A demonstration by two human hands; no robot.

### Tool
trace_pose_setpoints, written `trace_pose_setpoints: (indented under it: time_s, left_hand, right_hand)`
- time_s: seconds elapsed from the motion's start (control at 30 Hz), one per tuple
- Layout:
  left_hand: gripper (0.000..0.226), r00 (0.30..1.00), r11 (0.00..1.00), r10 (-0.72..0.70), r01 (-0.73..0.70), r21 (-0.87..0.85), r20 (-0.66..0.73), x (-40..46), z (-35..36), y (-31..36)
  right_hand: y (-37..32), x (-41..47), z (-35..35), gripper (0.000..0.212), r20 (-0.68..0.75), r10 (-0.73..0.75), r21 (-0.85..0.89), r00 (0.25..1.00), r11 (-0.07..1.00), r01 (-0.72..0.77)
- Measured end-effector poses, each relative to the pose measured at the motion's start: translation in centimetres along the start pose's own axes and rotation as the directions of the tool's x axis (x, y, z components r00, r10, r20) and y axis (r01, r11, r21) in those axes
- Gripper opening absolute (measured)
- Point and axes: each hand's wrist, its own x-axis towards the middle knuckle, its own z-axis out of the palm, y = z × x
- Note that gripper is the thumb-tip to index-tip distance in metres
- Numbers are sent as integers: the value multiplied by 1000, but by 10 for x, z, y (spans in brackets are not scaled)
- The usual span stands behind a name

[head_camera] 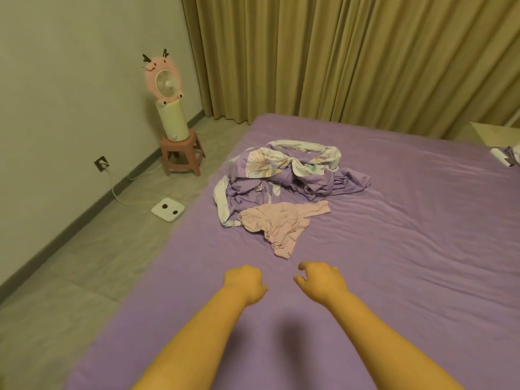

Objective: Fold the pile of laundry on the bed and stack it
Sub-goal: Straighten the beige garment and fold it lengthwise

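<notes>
Head view, and nothing has been picked up yet: the left hand (244, 282) is curled into a loose fist with nothing in it, while the right hand (320, 278) is held with fingers half-bent and spread, also empty, both poised over the purple bed (408, 263). Ahead of them the laundry pile (284, 175) is heaped unfolded near the middle of the mattress, patterned white and lilac cloth tangled on top. A pink garment (281, 223) is sprawled at the near edge of the pile, closest to the hands. The step is judged to be the very start: the first piece is to be reached for. The pink garment looks the obvious pick, to be lifted clear and spread flat. Plenty of bare sheet is offered on the near side and to the right for folding and stacking. The left bed edge, beside the floor (84, 263), should be minded.
</notes>
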Motion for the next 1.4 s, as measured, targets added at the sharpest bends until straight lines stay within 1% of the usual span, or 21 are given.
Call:
trace_pose_setpoints:
  time_s: [0.13,0.27,0.4,0.5,0.6,0.67,0.77,0.8,0.87,0.93,1.0,1.03,1.07,1.13,1.2,1.3,1.33,1.4]
  left_hand:
    - [39,1000,1000,1,-2,-22,-8,44,-15,-22]
    - [42,1000,999,16,-16,-37,0,97,-24,-27]
    - [43,999,992,52,-51,-114,9,168,-18,-27]
    - [46,992,977,128,-122,-172,22,229,-3,-27]
    - [50,980,971,196,-196,-134,-13,282,18,-23]
    - [53,975,972,217,-220,-78,-44,313,33,-19]
    - [65,971,971,237,-237,22,-38,348,53,-13]
    - [68,968,967,250,-247,65,-33,359,59,-12]
    - [73,960,956,280,-277,94,-19,378,69,-12]
    - [70,956,956,291,-290,42,-23,389,78,-13]
    - [55,957,952,279,-287,-109,-83,390,78,-16]
    - [46,959,932,257,-280,-232,-121,388,77,-18]
    - [38,956,905,248,-286,-315,-157,383,75,-21]
    - [23,959,844,209,-275,-461,-189,370,66,-27]
    - [14,969,726,131,-236,-646,-208,351,52,-32]
    - [10,966,514,84,-251,-820,-243,313,23,-32]
    - [12,962,449,103,-272,-851,-253,298,12,-30]
    - [16,947,356,164,-319,-878,-277,265,-10,-25]
  right_hand:
    - [-10,39,-8,37,4,19,-3,1000,1000,-19]
    - [-3,91,-5,38,16,18,-30,1000,999,-17]
    - [20,155,22,40,55,29,-30,998,999,-28]
    - [42,201,54,43,90,43,-35,995,999,-40]
    - [63,235,92,50,99,42,8,994,999,-43]
    - [72,253,118,57,123,20,37,992,999,-25]
    - [77,274,156,62,143,-14,51,990,999,7]
    - [77,280,167,62,129,-25,47,991,999,19]
    - [75,289,183,57,72,-31,16,997,999,30]
    - [71,293,187,49,-80,-34,3,996,999,34]
    - [69,294,183,36,-269,-54,35,961,997,66]
    - [70,293,183,31,-355,-69,69,932,993,99]
    - [71,292,181,25,-392,-89,122,916,982,147]
    - [71,286,165,12,-423,-89,263,902,940,216]
    - [70,276,140,8,-431,-50,357,901,908,221]
    - [62,256,92,11,-442,-11,450,897,862,233]
    - [58,247,74,11,-458,6,488,889,838,245]
    - [51,227,40,11,-481,22,546,876,790,280]
